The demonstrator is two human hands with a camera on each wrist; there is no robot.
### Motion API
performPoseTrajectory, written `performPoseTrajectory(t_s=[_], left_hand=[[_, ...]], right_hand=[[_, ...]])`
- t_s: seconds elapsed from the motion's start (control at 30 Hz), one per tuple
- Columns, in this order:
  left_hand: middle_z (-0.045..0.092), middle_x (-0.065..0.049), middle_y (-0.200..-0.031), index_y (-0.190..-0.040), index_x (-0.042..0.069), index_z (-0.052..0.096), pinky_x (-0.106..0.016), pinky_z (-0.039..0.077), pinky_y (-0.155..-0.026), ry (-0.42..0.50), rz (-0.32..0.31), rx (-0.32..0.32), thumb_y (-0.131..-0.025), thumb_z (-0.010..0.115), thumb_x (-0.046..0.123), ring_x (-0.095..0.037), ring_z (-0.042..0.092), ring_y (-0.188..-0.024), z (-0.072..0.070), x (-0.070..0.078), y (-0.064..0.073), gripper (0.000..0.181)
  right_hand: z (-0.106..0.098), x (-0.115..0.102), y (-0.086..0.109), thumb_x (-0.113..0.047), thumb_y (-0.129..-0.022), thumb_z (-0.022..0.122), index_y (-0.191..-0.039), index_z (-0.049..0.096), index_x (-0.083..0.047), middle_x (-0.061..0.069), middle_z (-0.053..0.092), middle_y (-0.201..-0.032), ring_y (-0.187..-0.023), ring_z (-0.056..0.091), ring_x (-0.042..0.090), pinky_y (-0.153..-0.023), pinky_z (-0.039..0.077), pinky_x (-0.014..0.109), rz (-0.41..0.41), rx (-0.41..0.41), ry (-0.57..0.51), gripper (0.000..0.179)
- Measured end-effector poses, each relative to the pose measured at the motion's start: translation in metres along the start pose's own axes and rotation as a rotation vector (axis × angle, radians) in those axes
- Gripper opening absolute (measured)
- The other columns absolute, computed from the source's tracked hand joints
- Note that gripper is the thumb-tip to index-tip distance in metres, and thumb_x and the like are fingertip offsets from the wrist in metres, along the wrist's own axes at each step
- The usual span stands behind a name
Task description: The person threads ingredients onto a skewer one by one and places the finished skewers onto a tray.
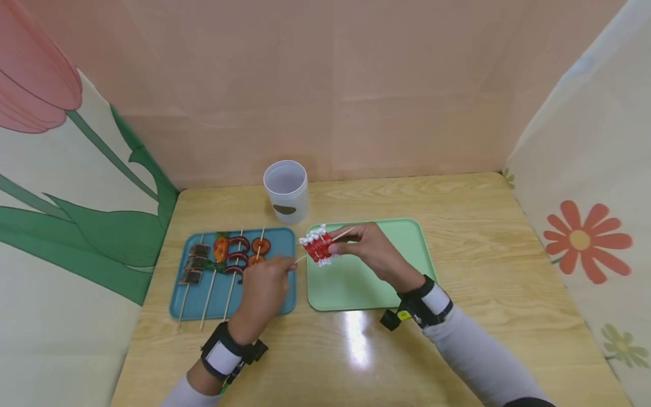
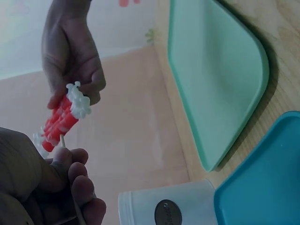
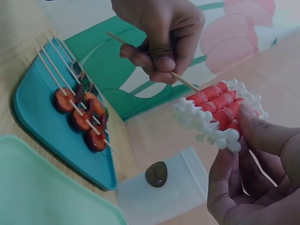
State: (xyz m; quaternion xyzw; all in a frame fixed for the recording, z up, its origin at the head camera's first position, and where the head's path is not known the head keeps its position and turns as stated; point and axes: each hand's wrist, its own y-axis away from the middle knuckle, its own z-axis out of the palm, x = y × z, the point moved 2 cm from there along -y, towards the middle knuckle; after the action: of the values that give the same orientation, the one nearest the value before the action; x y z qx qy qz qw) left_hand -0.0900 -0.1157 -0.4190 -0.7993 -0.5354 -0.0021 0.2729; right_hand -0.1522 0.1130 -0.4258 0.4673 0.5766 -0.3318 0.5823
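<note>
Both hands hold one skewer above the inner edges of two trays. Its red rolls with bumpy white ends (image 1: 317,247) sit in a row on a thin wooden stick (image 3: 186,82). My left hand (image 1: 264,289) pinches the stick below the rolls, and the stick's free end shows behind the fingers in the right wrist view. My right hand (image 1: 375,250) grips the rolls between thumb and fingers (image 3: 222,176). Past that hand, the stick's pale tip pokes out in the head view. Beneath the right hand lies a light green tray (image 1: 351,291).
A blue tray (image 1: 291,282) on the left bears several skewers: brown chunks (image 1: 192,263), an orange pepper-like piece (image 1: 221,249), dark red curved pieces (image 1: 237,255) and orange-rimmed rounds (image 1: 261,245). Behind the trays stands a whitish cup (image 1: 291,203) with a dark oval label. Printed cloth walls border the wooden table (image 1: 473,226).
</note>
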Motion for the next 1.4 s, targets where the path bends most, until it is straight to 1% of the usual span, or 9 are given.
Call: performPoseTrajectory(t_s=[0.17, 0.6, 0.73, 0.83, 0.93, 1.03, 1.2, 1.27, 1.4], left_hand=[[0.077, -0.004, -0.078, -0.090, 0.009, 0.082, -0.023, 0.044, -0.044, 0.010, -0.039, -0.035, -0.089, 0.079, 0.012, -0.018, 0.069, -0.058, 0.002, -0.003, 0.003, 0.004], [0.073, -0.002, -0.076, -0.092, 0.011, 0.082, -0.020, 0.037, -0.043, -0.035, -0.099, -0.097, -0.090, 0.079, 0.017, -0.014, 0.059, -0.054, 0.002, -0.009, 0.010, 0.007], [0.064, -0.002, -0.074, -0.090, 0.009, 0.082, -0.025, 0.041, -0.044, -0.056, -0.118, -0.070, -0.087, 0.081, 0.012, -0.016, 0.057, -0.054, 0.003, -0.015, 0.018, 0.004], [0.058, -0.002, -0.072, -0.085, 0.007, 0.081, -0.029, 0.042, -0.043, -0.061, -0.154, -0.051, -0.084, 0.081, 0.005, -0.017, 0.057, -0.054, 0.007, -0.024, 0.026, 0.003], [0.061, -0.003, -0.073, -0.082, 0.005, 0.079, -0.034, 0.047, -0.047, -0.036, -0.238, -0.064, -0.083, 0.079, 0.001, -0.020, 0.062, -0.058, 0.015, -0.036, 0.033, 0.005], [0.068, -0.008, -0.074, -0.079, 0.002, 0.078, -0.042, 0.054, -0.056, 0.021, -0.334, -0.096, -0.085, 0.076, -0.001, -0.028, 0.068, -0.066, 0.026, -0.049, 0.038, 0.008], [0.067, -0.010, -0.064, -0.067, 0.003, 0.071, -0.041, 0.051, -0.055, 0.109, -0.438, -0.188, -0.089, 0.071, 0.001, -0.030, 0.068, -0.065, 0.047, -0.067, 0.041, 0.023], [0.065, -0.009, -0.062, -0.064, 0.004, 0.068, -0.038, 0.048, -0.052, 0.125, -0.468, -0.222, -0.090, 0.070, 0.001, -0.027, 0.066, -0.062, 0.054, -0.072, 0.042, 0.026], [0.066, -0.012, -0.068, -0.068, 0.002, 0.068, -0.039, 0.049, -0.054, 0.113, -0.487, -0.254, -0.088, 0.072, 0.000, -0.030, 0.067, -0.066, 0.062, -0.078, 0.047, 0.020]], right_hand=[[0.006, 0.003, -0.004, -0.017, -0.086, 0.083, -0.108, 0.078, -0.002, 0.005, 0.078, -0.114, -0.110, 0.068, 0.017, -0.088, 0.057, 0.034, 0.000, 0.006, -0.012, 0.028], [0.016, 0.006, -0.014, -0.020, -0.088, 0.082, -0.108, 0.078, -0.005, 0.007, 0.077, -0.118, -0.115, 0.067, 0.023, -0.087, 0.057, 0.032, -0.044, -0.025, 0.083, 0.026], [0.024, 0.011, -0.023, -0.017, -0.090, 0.080, -0.108, 0.077, -0.004, 0.010, 0.075, -0.121, -0.112, 0.068, 0.024, -0.086, 0.058, 0.033, -0.063, -0.066, 0.103, 0.023], [0.034, 0.016, -0.034, -0.018, -0.095, 0.074, -0.116, 0.074, -0.003, 0.012, 0.073, -0.124, -0.111, 0.070, 0.028, -0.092, 0.058, 0.039, -0.038, -0.116, 0.128, 0.026], [0.047, 0.025, -0.043, -0.020, -0.100, 0.067, -0.128, 0.068, -0.001, 0.013, 0.073, -0.123, -0.110, 0.071, 0.029, -0.097, 0.056, 0.045, 0.036, -0.171, 0.231, 0.034], [0.064, 0.037, -0.052, -0.020, -0.101, 0.065, -0.132, 0.064, 0.001, 0.012, 0.073, -0.116, -0.102, 0.071, 0.022, -0.090, 0.057, 0.040, 0.085, -0.203, 0.429, 0.038], [0.094, 0.057, -0.065, -0.014, -0.097, 0.068, -0.090, 0.065, 0.001, 0.005, 0.061, -0.079, -0.069, 0.058, 0.015, -0.058, 0.048, 0.028, 0.103, -0.178, 0.693, 0.017], [0.103, 0.062, -0.070, -0.011, -0.094, 0.068, -0.076, 0.056, -0.006, 0.004, 0.052, -0.070, -0.060, 0.053, 0.016, -0.051, 0.043, 0.027, 0.122, -0.165, 0.736, 0.022], [0.116, 0.069, -0.079, -0.002, -0.087, 0.068, -0.069, 0.051, -0.010, 0.003, 0.052, -0.067, -0.057, 0.053, 0.017, -0.048, 0.040, 0.027, 0.120, -0.090, 0.757, 0.025]])
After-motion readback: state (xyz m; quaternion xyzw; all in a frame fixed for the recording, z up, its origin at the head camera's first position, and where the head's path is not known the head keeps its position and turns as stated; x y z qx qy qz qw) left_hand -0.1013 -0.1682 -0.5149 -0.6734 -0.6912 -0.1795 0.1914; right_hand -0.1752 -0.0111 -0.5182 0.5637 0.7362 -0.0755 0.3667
